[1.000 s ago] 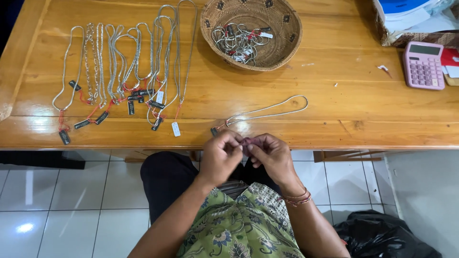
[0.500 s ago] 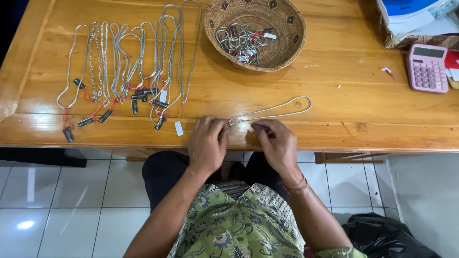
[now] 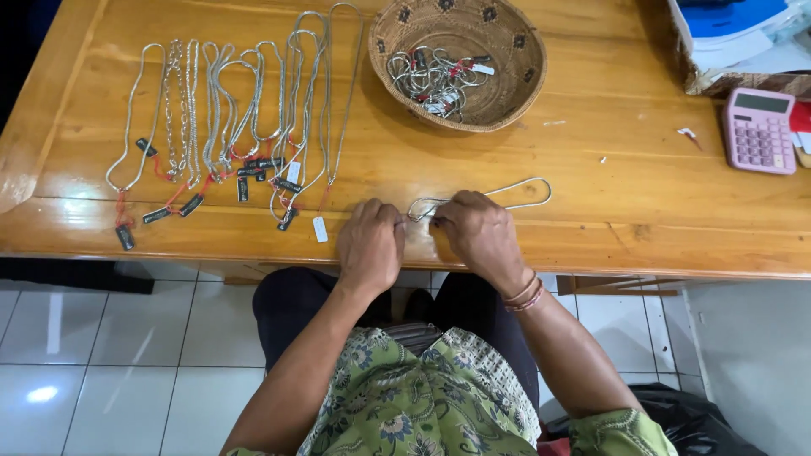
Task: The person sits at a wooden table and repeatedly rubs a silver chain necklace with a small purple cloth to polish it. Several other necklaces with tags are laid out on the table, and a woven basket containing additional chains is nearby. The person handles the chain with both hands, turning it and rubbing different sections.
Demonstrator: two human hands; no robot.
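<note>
left hand (image 3: 369, 245) knuckles-up at the near edge of the table (image 3: 642, 194), fingers curled in, pinching one end of a silver chain (image 3: 498, 196). right hand (image 3: 477, 232) just beside it, likewise curled and pinched on the same end. chain's loop lying flat on the table, running out beyond the right hand. farther off, past the left hand: a row of tagged silver chains (image 3: 245, 127). straight ahead: a woven basket (image 3: 507, 67) holding more chains. far to the right hand's side: a pink calculator (image 3: 758, 131).
</note>
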